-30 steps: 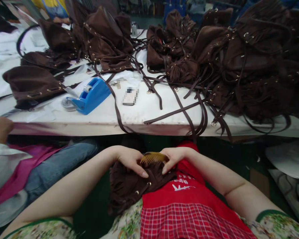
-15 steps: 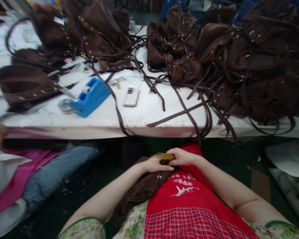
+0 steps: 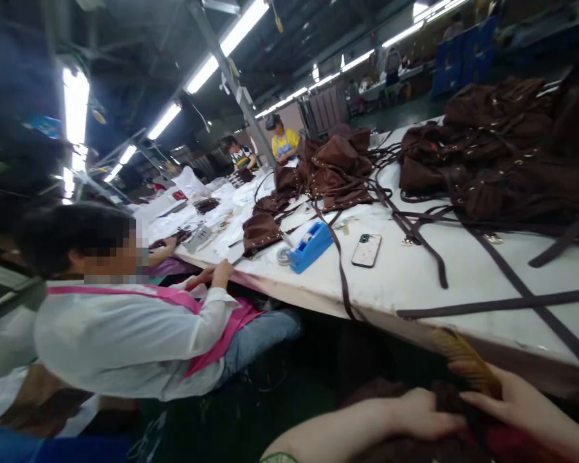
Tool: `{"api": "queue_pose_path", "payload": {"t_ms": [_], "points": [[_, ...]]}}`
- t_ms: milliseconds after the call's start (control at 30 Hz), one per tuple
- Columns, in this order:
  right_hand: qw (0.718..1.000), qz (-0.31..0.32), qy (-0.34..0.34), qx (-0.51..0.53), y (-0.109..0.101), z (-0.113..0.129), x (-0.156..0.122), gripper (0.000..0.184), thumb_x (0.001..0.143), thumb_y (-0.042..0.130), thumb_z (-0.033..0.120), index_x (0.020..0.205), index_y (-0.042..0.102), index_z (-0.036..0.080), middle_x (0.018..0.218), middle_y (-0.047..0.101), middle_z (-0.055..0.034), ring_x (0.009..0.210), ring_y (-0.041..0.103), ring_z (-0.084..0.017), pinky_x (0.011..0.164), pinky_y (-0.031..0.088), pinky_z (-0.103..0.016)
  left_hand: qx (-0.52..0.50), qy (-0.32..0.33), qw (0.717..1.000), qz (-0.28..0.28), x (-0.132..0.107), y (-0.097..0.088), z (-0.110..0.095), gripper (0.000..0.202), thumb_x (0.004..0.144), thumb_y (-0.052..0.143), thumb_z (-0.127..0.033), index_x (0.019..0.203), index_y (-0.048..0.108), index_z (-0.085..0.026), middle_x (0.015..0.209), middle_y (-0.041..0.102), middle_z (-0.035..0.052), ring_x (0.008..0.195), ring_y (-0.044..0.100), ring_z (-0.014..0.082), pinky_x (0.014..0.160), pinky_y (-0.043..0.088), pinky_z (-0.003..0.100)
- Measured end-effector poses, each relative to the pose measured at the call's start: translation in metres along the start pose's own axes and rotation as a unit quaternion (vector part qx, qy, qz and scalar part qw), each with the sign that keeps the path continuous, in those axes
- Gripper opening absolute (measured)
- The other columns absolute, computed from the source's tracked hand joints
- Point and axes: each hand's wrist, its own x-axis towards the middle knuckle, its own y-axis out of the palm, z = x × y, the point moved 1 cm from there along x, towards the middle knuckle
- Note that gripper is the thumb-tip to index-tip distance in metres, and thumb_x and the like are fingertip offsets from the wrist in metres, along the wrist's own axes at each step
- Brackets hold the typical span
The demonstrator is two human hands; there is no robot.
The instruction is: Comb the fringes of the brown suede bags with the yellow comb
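Observation:
My right hand (image 3: pixel 506 402) is closed around a yellow-brown comb (image 3: pixel 470 363), its far end blurred and raised toward the table edge. Beside it, my left hand (image 3: pixel 422 415) has its fingers closed on a dark brown bag (image 3: pixel 376 391), which rests in my lap. Much of this bag is hidden by my hands and forearms or cut off at the bottom of the view. Both hands are low at the right, in front of the table.
Brown bags (image 3: pixel 506 154) with long straps are heaped on the white table (image 3: pixel 313 292). A blue tape dispenser (image 3: pixel 312 247) and a phone (image 3: pixel 367 251) lie nearer its edge. On the left sits a co-worker (image 3: pixel 130 334) in a pink apron; others work farther back.
My view has swung up and left, bringing the co-worker and the hall into sight. My hands now appear lower right, and the comb has come up from the bag.

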Motion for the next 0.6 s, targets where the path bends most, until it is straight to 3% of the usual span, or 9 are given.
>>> {"api": "queue_pose_path", "payload": {"t_ms": [33, 100, 167, 233, 300, 367, 467, 600], "points": [[0.997, 0.012, 0.043, 0.057, -0.006, 0.007, -0.008, 0.034, 0.054, 0.078, 0.037, 0.085, 0.071, 0.023, 0.078, 0.068, -0.0086, 0.063, 0.062, -0.020, 0.053, 0.052, -0.029, -0.013, -0.019, 0.999, -0.030, -0.007, -0.004, -0.006, 0.042, 0.085, 0.043, -0.049, 0.106, 0.064, -0.020, 0.094, 0.068, 0.0053, 0.092, 0.062, 0.0231, 0.083, 0.051, 0.033], [0.972, 0.008, 0.135, 0.194, -0.010, 0.021, -0.023, 0.035, 0.066, 0.070, 0.040, 0.095, 0.068, 0.020, 0.068, 0.062, -0.0032, 0.039, 0.041, -0.008, 0.032, 0.034, -0.021, -0.019, -0.062, 0.993, -0.095, -0.017, -0.015, -0.018, 0.047, 0.089, 0.034, -0.048, 0.102, 0.063, -0.013, 0.093, 0.067, 0.0089, 0.088, 0.062, 0.0233, 0.078, 0.051, 0.033], [0.916, 0.036, 0.181, 0.357, -0.003, 0.030, -0.031, 0.031, 0.068, 0.070, 0.030, 0.094, 0.065, 0.015, 0.067, 0.056, 0.0005, 0.037, 0.028, -0.001, 0.030, 0.020, -0.014, 0.022, -0.056, 0.986, -0.158, -0.018, -0.029, -0.027, 0.049, 0.092, 0.028, -0.046, 0.096, 0.062, -0.010, 0.087, 0.066, 0.0104, 0.083, 0.060, 0.0224, 0.077, 0.049, 0.033], [0.848, 0.065, 0.231, 0.472, 0.011, 0.031, -0.031, 0.026, 0.065, 0.070, 0.016, 0.089, 0.063, 0.012, 0.059, 0.047, 0.0047, 0.039, 0.026, 0.000, 0.030, 0.016, -0.011, 0.115, -0.003, 0.973, -0.202, -0.013, -0.039, -0.033, 0.045, 0.093, 0.028, -0.043, 0.089, 0.061, -0.013, 0.084, 0.064, 0.0098, 0.080, 0.059, 0.0212, 0.077, 0.047, 0.033], [0.786, 0.110, 0.279, 0.540, 0.027, 0.025, -0.029, 0.021, 0.063, 0.066, 0.005, 0.082, 0.059, 0.012, 0.058, 0.045, 0.0056, 0.040, 0.027, 0.000, 0.031, 0.014, -0.009, 0.222, 0.072, 0.949, -0.213, -0.010, -0.043, -0.040, 0.035, 0.092, 0.032, -0.036, 0.083, 0.059, -0.016, 0.084, 0.061, 0.0090, 0.082, 0.056, 0.0203, 0.079, 0.044, 0.033], [0.743, 0.163, 0.319, 0.565, 0.040, 0.019, -0.029, 0.020, 0.061, 0.062, 0.002, 0.076, 0.054, 0.012, 0.057, 0.046, 0.0055, 0.039, 0.028, 0.000, 0.031, 0.014, -0.008, 0.301, 0.121, 0.920, -0.221, -0.011, -0.043, -0.049, 0.027, 0.089, 0.037, -0.032, 0.080, 0.057, -0.017, 0.084, 0.058, 0.0090, 0.082, 0.053, 0.0204, 0.078, 0.042, 0.033], [0.720, 0.239, 0.342, 0.555, 0.049, 0.015, -0.032, 0.023, 0.057, 0.059, 0.001, 0.073, 0.049, 0.014, 0.054, 0.046, 0.0067, 0.036, 0.027, 0.000, 0.031, 0.013, -0.009, 0.353, 0.141, 0.898, -0.223, -0.016, -0.042, -0.061, 0.023, 0.087, 0.040, -0.031, 0.079, 0.056, -0.017, 0.085, 0.055, 0.0089, 0.082, 0.051, 0.0213, 0.076, 0.042, 0.034], [0.743, 0.265, 0.319, 0.526, 0.052, 0.016, -0.038, 0.025, 0.060, 0.065, 0.007, 0.073, 0.047, 0.016, 0.047, 0.040, 0.0102, 0.034, 0.028, 0.000, 0.032, 0.011, -0.009, 0.309, 0.142, 0.919, -0.200, -0.016, -0.046, -0.065, 0.019, 0.088, 0.041, -0.028, 0.082, 0.056, -0.018, 0.089, 0.056, 0.0077, 0.086, 0.051, 0.0206, 0.081, 0.042, 0.033]]}}
